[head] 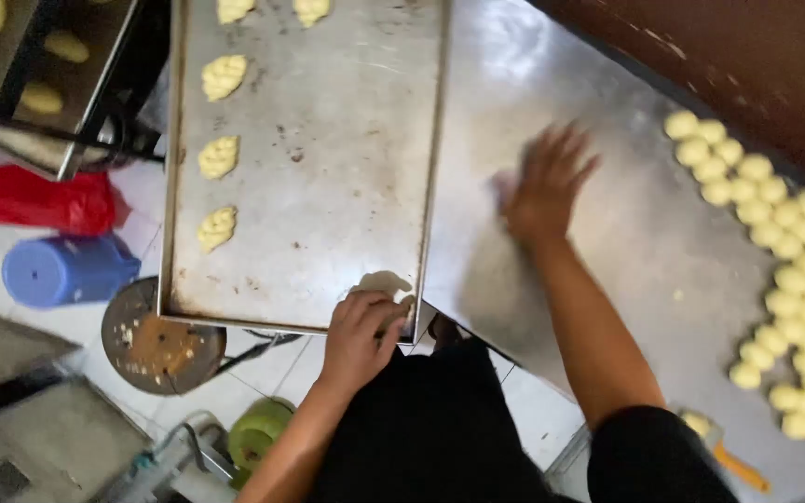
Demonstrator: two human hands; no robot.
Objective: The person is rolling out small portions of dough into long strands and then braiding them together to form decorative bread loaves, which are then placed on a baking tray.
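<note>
**Hands at a baking tray and a steel table, seen from above**

The left hand (358, 328) curls over the near edge of a flat, scuffed metal baking tray (328, 186), fingers closed on the rim near its near right corner. Four braided pieces of pale yellow dough (217, 157) lie in a column along the tray's left edge, with two more at the far edge. The right hand (544, 186), blurred, lies with fingers spread apart on the bare, dull-shining steel table (626, 242), just right of the tray; it holds nothing. Smooth round dough balls (794, 279) are packed in rows along the table's right edge. An orange-handled tool (729, 456) lies at the table's near edge. Beyond the tray's left edge, on the pale tiled floor, stand a blue plastic tub (67, 270), a red plastic bag (39, 200) and a round rusty stool top (162, 337). A rack (39, 65) at the far left holds more dough pieces.
</note>
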